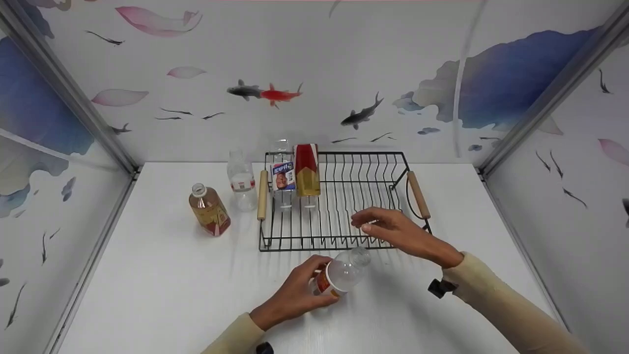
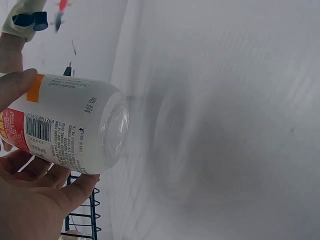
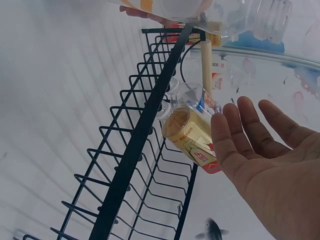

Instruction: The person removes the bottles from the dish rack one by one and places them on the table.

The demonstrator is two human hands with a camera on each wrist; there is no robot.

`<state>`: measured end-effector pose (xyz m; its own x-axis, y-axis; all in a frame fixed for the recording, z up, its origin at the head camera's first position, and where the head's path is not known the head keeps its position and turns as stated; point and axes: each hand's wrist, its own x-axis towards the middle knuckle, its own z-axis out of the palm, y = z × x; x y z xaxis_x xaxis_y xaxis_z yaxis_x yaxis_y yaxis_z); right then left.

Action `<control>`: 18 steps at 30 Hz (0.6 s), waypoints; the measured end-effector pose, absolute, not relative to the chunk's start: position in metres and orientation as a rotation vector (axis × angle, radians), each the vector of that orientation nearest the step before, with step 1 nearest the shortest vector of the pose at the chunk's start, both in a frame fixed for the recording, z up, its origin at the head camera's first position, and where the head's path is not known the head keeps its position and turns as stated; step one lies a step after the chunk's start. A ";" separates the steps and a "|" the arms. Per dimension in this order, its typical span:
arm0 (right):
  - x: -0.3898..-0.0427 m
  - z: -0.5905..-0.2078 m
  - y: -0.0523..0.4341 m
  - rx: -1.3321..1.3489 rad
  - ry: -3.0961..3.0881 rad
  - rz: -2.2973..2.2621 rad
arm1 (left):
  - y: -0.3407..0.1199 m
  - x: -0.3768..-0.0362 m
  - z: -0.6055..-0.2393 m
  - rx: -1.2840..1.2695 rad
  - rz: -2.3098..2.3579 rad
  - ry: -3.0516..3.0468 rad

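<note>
Bright, even light fills the white table (image 1: pixel 147 295), leaving only soft, faint shadows beside the bottles and the wire rack (image 1: pixel 334 236). The head view bends straight frame edges outward. The left wrist view shows a blurred grey shadow; the near palm (image 3: pixel 280 175) looks soft.

On the clear plastic bottle with the white, red and orange label (image 2: pixel 70 127) that the left hand (image 2: pixel 30 200) grips, we see a barcode with digits beneath it and rows of small black print, all too fine for us to read. The labels on the other bottles carry nothing legible to us either.
</note>
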<state>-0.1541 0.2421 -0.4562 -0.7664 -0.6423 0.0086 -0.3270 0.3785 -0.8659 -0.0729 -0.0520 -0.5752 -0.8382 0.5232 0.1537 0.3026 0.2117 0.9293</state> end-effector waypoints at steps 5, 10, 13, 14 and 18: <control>-0.158 -0.459 0.242 -0.841 2.340 -1.333 | -0.041 -0.077 -0.581 0.782 1.741 2.272; -0.160 -0.461 0.242 -0.831 2.344 -1.338 | -0.031 -0.081 -0.586 0.807 1.776 2.243; -0.160 -0.461 0.242 -0.823 2.337 -1.345 | -0.027 -0.082 -0.589 0.802 1.800 2.230; -0.160 -0.461 0.242 -0.821 2.334 -1.347 | -0.025 -0.083 -0.590 0.799 1.810 2.223; -0.160 -0.462 0.242 -0.819 2.334 -1.348 | -0.019 -0.085 -0.596 0.781 1.845 2.196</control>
<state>-0.1602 0.2421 -0.4624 -0.7830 -0.6219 0.0065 -0.3165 0.3894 -0.8650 -0.0848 -0.0192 -0.5957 -0.8488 0.4897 0.1994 0.2810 0.0983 0.9547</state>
